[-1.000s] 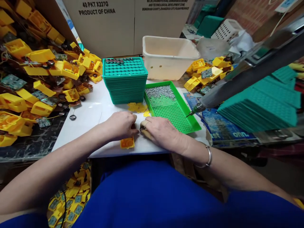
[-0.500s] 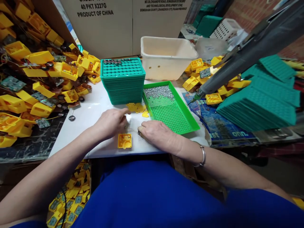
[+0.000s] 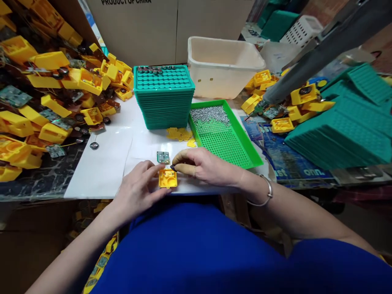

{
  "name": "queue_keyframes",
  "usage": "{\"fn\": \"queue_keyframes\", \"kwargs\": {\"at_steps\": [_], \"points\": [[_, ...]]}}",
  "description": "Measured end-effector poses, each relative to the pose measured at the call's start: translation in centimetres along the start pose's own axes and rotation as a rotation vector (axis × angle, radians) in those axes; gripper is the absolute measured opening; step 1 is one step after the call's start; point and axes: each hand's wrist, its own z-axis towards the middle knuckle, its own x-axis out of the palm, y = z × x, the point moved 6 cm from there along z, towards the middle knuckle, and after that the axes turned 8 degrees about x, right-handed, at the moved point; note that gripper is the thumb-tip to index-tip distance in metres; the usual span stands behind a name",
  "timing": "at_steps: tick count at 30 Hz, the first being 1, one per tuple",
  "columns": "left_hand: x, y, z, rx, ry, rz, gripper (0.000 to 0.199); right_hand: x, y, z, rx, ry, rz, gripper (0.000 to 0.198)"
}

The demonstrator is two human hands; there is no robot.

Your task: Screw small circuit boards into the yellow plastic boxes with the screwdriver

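Observation:
A small square yellow plastic case lies open side up near the table's front edge. My left hand grips it from the left, index finger at its far edge and thumb at its near edge. Above the case, my right hand pinches a small dark round part between thumb and fingertips; it looks like a little speaker, partly hidden. A green circuit board lies just beyond the case, with thin wires near it. Flat yellow pieces are scattered further back.
Behind stands a stack of teal trays with round parts on top. A green tray of small metal pieces sits right, before a whitish bin. Yellow cases heap up left. A dark tool hangs from upper right.
My left hand has come down and taken hold of the yellow case. My right hand has moved left to the case with the dark round part. The circuit board now shows beyond the case.

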Motion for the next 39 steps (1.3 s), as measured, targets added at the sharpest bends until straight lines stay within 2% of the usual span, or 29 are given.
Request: {"fn": "queue_keyframes", "kwargs": {"at_steps": [3,5,7,11,13,15,19,26,29,31,33,34,36,39], "points": [[0.4,-0.2,0.7,-0.048,-0.037,-0.148,0.039,0.5,0.5,-0.3,-0.154,0.029,-0.028,0.014],[0.4,-0.3,1.1,-0.106,-0.033,-0.268,0.038,0.7,1.0,-0.7,-0.273,0.001,-0.173,0.015],[0.4,-0.3,1.2,-0.176,-0.03,-0.394,0.039,1.1,1.5,-1.0,-0.333,-0.012,-0.382,0.019],[1.2,-0.7,1.1,-0.317,-0.009,-0.81,0.041,1.8,2.6,-1.3,-0.296,0.051,-0.783,0.022],[1.8,-1.1,1.2,-0.379,0.002,-1.058,0.04,1.8,3.1,-1.4,-0.265,0.08,-0.866,0.022],[2.2,-1.4,1.3,-0.428,-0.009,-1.216,0.04,1.4,3.6,-1.5,-0.245,0.052,-0.877,0.02],[2.4,-1.1,1.8,-0.466,-0.112,-1.337,0.042,0.4,3.7,-1.6,-0.271,-0.071,-0.782,0.022],[3.1,-0.3,2.2,-0.556,-0.312,-1.388,0.043,0.6,2.5,-1.4,-0.362,-0.109,-0.601,0.028],[2.9,-0.3,2.1,-0.599,-0.321,-1.4,0.04,0.3,2.4,-1.7,-0.44,-0.168,-0.461,0.025],[2.6,-0.4,2.1,-0.641,-0.287,-1.428,0.039,-1.0,2.3,-2.0,-0.469,-0.312,-0.298,0.023],[2.4,-0.6,2.0,-0.677,-0.236,-1.486,0.037,-2.3,1.6,-2.1,-0.437,-0.432,-0.157,0.031],[2.3,-0.6,1.9,-0.69,-0.207,-1.521,0.037,-2.5,1.2,-1.9,-0.4,-0.429,-0.1,0.038],[2.2,-0.8,1.8,-0.713,-0.144,-1.579,0.036,-2.3,0.3,-1.3,-0.303,-0.312,0.046,0.046],[2.3,-1.0,1.6,-0.726,-0.041,-1.616,0.036,-1.4,-1.0,-0.6,-0.136,-0.161,0.327,0.045]]}}
